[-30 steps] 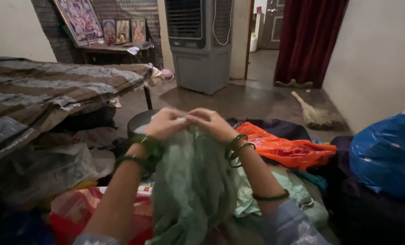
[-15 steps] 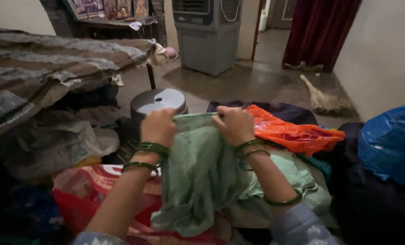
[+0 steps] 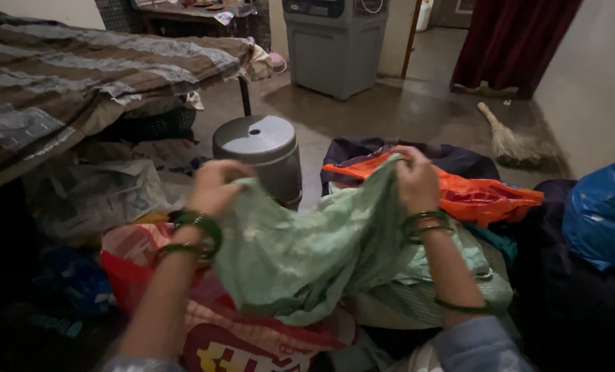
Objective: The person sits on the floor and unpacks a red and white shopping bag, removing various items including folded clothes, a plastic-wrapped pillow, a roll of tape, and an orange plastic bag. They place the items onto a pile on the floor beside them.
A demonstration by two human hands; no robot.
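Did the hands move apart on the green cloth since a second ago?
Yes. Left hand and right hand now spread the green cloth wide, spanning the grey stool.

Colours: mostly green, orange, blue.
Pale mint-green cloth (image 3: 307, 248) at centre; dark green bangles (image 3: 197, 231) at 9; orange cloth (image 3: 486, 196) at 2; blue plastic bag (image 3: 603, 213) at 3; brown-grey striped blanket (image 3: 66, 69) at 10; maroon curtain (image 3: 514, 41) at 1.
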